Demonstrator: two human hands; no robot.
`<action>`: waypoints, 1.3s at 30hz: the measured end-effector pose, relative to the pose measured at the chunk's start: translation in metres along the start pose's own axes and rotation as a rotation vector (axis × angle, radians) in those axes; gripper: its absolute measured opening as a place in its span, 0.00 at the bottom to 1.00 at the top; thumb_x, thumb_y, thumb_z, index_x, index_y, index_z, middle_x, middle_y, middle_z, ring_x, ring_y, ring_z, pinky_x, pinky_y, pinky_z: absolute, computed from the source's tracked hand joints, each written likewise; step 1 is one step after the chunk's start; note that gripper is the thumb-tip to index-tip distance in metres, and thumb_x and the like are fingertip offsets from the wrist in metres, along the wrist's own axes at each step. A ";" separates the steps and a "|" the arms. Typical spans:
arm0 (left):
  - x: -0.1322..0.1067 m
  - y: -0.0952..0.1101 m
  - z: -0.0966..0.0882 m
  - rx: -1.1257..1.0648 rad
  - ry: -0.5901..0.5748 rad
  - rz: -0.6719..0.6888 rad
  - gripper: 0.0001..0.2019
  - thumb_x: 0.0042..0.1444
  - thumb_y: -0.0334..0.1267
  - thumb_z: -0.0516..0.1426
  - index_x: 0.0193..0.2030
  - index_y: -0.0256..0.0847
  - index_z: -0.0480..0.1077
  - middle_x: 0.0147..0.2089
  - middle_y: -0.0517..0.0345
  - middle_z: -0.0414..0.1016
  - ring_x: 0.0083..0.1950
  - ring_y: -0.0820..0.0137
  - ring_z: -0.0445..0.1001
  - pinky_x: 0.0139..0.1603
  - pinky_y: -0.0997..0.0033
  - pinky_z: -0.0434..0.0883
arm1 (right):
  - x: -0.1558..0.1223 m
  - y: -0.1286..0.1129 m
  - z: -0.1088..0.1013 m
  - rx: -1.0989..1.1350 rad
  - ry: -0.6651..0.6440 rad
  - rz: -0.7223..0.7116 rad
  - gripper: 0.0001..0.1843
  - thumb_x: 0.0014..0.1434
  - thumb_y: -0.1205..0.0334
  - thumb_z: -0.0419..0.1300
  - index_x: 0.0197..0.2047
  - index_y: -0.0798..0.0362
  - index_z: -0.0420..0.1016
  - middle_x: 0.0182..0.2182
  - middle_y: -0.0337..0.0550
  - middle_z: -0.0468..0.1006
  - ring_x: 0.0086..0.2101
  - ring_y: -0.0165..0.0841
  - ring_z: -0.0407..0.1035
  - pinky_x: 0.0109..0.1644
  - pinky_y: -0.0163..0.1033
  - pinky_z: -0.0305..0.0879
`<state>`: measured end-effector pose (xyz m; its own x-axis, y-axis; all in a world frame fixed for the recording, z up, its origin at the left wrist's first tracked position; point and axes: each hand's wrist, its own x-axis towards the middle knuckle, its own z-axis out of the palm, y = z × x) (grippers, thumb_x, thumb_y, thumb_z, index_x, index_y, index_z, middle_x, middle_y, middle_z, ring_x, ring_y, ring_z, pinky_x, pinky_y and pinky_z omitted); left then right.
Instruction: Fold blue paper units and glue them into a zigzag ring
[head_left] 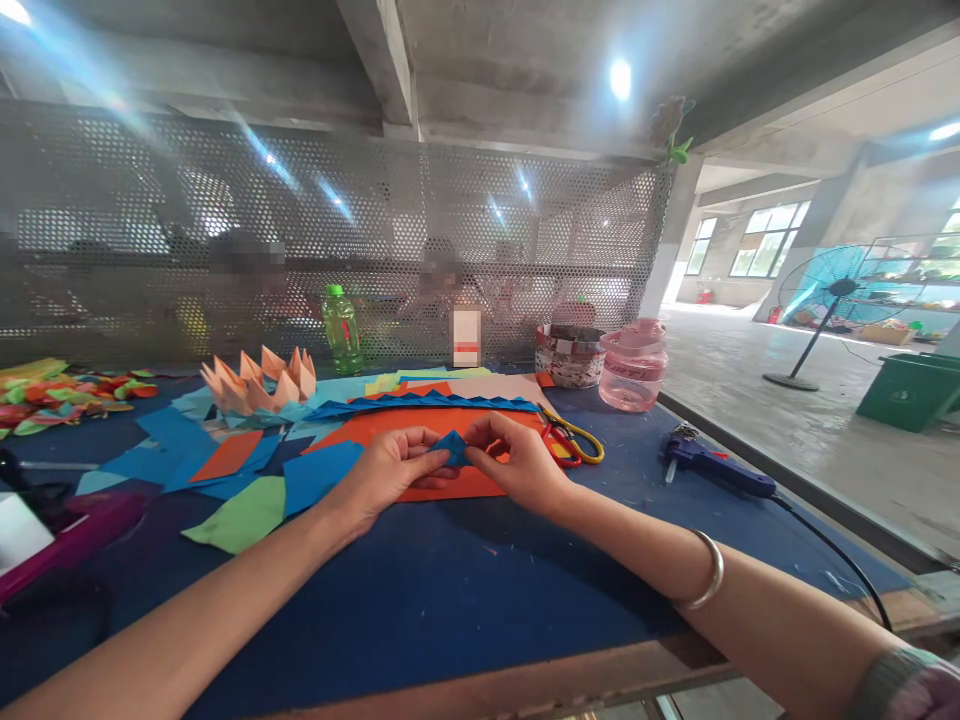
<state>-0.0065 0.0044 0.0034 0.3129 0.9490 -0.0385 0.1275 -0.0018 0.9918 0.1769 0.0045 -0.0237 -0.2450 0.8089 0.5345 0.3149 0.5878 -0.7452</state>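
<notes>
Between both hands is a small folded piece of blue paper (452,446), pinched at its two sides. My left hand (397,462) closes thumb and fingers on its left side. My right hand (517,460) pinches its right corner. Beneath them lies a stack of orange paper (457,488). Just beyond the hands, a long strip of blue folded points (420,401) stretches across the paper. Scissors with yellow and red handles (574,440) rest right of my right hand. Blue paper sheets (319,472) and a green paper piece (244,515) lie left of my left hand.
A peach paper crown (259,385) and scrap pile (67,395) are at left. A green bottle (343,330), a round basket (570,357) and a pink jug (634,367) stand at the back. A corded blue glue gun (716,470) lies right, near the table edge.
</notes>
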 end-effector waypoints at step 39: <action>0.000 -0.004 -0.003 -0.081 -0.049 -0.045 0.13 0.42 0.41 0.68 0.32 0.38 0.74 0.31 0.57 0.82 0.36 0.68 0.80 0.40 0.73 0.75 | -0.001 -0.002 -0.003 0.029 -0.056 -0.134 0.13 0.54 0.69 0.60 0.41 0.47 0.81 0.29 0.39 0.75 0.30 0.27 0.66 0.33 0.32 0.62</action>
<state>-0.0103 0.0053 -0.0005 0.3545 0.9310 -0.0874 0.0667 0.0680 0.9955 0.1790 0.0030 -0.0216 -0.3339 0.7209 0.6073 0.2498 0.6889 -0.6805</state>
